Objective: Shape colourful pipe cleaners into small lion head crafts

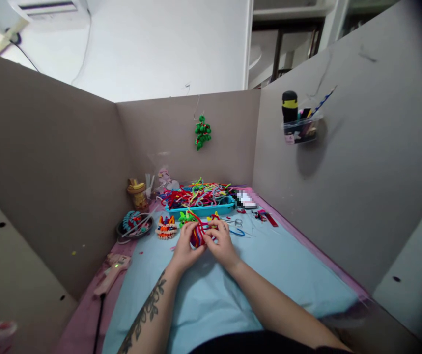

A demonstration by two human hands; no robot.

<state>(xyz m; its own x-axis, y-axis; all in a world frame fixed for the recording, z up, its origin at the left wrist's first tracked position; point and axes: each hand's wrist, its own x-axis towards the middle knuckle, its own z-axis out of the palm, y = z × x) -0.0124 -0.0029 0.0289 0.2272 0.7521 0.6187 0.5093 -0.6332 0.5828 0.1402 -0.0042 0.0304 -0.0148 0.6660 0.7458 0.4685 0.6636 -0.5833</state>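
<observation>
Between both hands is a rounded, striped pipe-cleaner piece (197,238) in red, purple and orange, held just above the blue cloth. My left hand (186,244) is curled round its left side. On the right, my right hand (219,241) pinches it with fingers bent, and red strands rise between the hands. My fingers cover much of the piece. Just behind it sit a green pipe-cleaner figure (186,218) and a yellow one (215,216), partly hidden. An orange, blue and cream woven piece (166,228) lies to the left.
Behind the hands stands a blue tray (203,211) heaped with coloured pipe cleaners. A dark bowl (148,230) and a pink glue gun (112,275) lie left. Scissors (237,223), a blue strand (238,232) and a phone (246,199) lie right. Grey panels (188,142) enclose three sides.
</observation>
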